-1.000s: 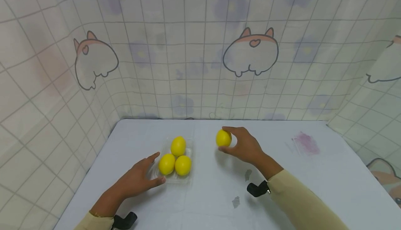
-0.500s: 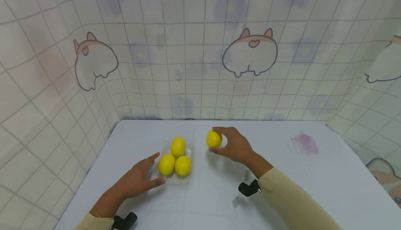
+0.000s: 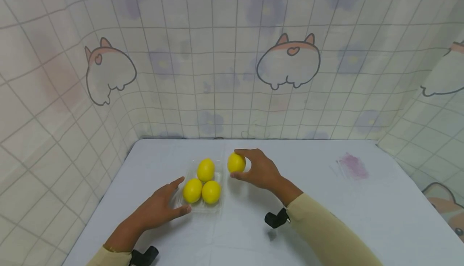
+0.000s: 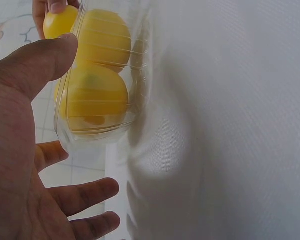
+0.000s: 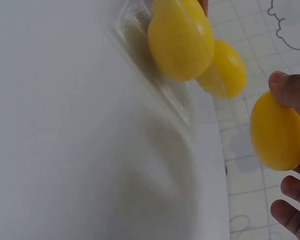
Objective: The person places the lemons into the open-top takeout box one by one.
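A clear plastic container (image 3: 217, 207) on the table holds three yellow lemons, one at the back (image 3: 206, 170) and two in front. My left hand (image 3: 158, 206) is at the container's left side, fingers spread and thumb near its front edge. In the left wrist view the thumb (image 4: 52, 57) lies by the container's rim; whether it touches cannot be told. My right hand (image 3: 259, 170) pinches a fourth lemon (image 3: 236, 163) between thumb and fingers, just right of the container and above the table. In the right wrist view that lemon (image 5: 277, 132) is held clear of the container.
A white cloth covers the table (image 3: 308, 165). A pinkish stain (image 3: 353, 166) marks its right side, and a small grey patch (image 3: 272, 235) lies near the front. A gridded curtain (image 3: 232, 68) with cartoon animals hangs behind and at both sides.
My right hand has moved left with the lemon, from well right of the container to close beside it. The left hand and the container have stayed in place.
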A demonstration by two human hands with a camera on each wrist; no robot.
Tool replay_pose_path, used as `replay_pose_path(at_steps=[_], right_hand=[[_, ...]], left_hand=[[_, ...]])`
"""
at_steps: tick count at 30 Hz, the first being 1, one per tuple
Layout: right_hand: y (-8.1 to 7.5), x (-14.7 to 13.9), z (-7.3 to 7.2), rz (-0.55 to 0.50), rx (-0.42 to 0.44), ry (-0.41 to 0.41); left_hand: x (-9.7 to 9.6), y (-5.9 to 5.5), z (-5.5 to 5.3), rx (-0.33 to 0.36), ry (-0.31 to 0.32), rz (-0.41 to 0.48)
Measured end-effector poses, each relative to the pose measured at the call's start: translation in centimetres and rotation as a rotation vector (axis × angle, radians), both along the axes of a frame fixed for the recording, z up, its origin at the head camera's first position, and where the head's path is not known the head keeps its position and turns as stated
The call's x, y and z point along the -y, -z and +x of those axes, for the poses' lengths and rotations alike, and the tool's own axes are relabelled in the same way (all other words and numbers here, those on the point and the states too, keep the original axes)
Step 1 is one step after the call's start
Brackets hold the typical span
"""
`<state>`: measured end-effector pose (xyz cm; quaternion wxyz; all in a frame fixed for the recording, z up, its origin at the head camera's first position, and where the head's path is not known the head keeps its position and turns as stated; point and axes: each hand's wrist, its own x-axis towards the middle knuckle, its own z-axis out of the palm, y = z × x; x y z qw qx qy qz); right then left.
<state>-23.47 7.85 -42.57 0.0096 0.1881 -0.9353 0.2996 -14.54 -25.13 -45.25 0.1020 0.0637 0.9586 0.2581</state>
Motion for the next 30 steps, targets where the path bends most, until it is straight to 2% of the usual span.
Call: replay_pose_path(at_steps=[15,24,30], right_hand=[[0.3,3.0,-0.2,-0.003,0.003,-0.069],[0.5,4.4,-0.3,-0.002,0.036,-0.077],[0.8,4.9,-0.5,-0.007,0.033,-0.101]], left_hand=[[0.1,-0.1,0.0,0.003,0.003,0.003],[0.3,0.0,0.1,-0.017,0.025,0.016],[0.3,0.1,0.0,-0.006,0.021,0.019]])
